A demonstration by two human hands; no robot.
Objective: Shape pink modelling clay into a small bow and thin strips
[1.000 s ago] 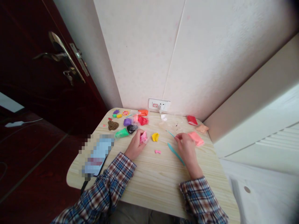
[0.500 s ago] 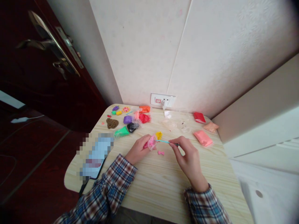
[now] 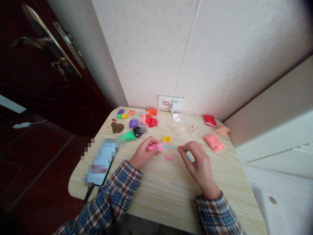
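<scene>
My left hand point(image 3: 144, 151) is closed around a small plastic bag of pink modelling clay point(image 3: 154, 147), its opening turned to the right. A thin blue modelling tool point(image 3: 171, 147) is pinched in my right hand point(image 3: 197, 164), and its tip meets the mouth of the bag. Just behind the bag lies a yellow clay piece point(image 3: 166, 139). A small pink clay bow point(image 3: 169, 158) rests on the table in front, between my hands. Part of a second, wider blue tool point(image 3: 189, 157) shows beneath my right fingers.
Green point(image 3: 127, 136), black point(image 3: 139, 131), purple point(image 3: 134, 123) and red point(image 3: 152, 121) clay packets lie at the back left, near a brown coiled clay piece point(image 3: 117, 127). A phone point(image 3: 102, 163) sits at the left edge. Salmon point(image 3: 214, 142) and red point(image 3: 210, 120) packets lie on the right.
My right hand has brought the thin blue tool left to the bag's mouth. My left hand has shifted right with the bag, which now lies more level. The view has moved slightly.
</scene>
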